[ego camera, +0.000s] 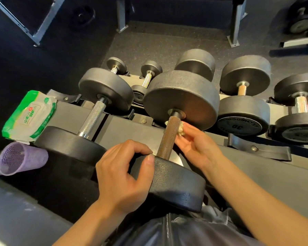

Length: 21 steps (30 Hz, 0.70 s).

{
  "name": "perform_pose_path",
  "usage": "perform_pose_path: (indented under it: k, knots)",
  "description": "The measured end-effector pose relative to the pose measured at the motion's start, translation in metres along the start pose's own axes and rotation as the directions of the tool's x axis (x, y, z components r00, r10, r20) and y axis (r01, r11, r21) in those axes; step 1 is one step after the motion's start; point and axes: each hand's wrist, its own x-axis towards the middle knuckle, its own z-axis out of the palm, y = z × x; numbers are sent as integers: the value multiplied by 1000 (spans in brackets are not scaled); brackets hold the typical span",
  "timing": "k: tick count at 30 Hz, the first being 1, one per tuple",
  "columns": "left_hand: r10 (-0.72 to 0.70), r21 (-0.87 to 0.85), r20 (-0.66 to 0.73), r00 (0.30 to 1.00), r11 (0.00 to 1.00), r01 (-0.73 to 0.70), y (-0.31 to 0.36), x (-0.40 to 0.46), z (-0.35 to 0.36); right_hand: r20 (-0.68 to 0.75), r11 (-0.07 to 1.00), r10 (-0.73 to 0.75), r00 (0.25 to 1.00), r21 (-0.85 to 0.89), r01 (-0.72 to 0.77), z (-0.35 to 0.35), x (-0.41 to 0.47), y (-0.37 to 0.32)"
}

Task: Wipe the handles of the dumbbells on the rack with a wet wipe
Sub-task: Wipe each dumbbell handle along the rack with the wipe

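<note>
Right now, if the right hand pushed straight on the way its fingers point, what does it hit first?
Most likely the brown knurled handle: the right hand holds the crumpled wet wipe against its side already. Depth is hard to judge from one view.

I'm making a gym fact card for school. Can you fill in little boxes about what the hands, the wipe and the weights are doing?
left hand: grips near weight of the dumbbell
right hand: holds wet wipe
wipe: pressed on the brown handle, near the far end
silver handle: next dumbbell, untouched
wipes pack: green, on the rack's left end
</note>
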Motion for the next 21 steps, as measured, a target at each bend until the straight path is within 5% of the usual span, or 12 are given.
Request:
perform_pose_path:
  k: [7,13,18,21]
  knots:
    - [0,-27,3,1000,1000,0,-1,-1,1,-42,993,-84,996,84,87,11,8,7]
    - [4,-14,-3,1000,1000,-4,-1,-1,1,-21,956,-11,1000,-294,5,-16,-12,3]
    - [-13,-9,-17,1000,1000,13,-2,-1,2,-12,756,165,986,-640,-134,-24,-37,7]
    - [-16,-15,-11,1000,1000,16,-2,-1,2,-38,821,189,981,-542,-179,-22,-31,8]
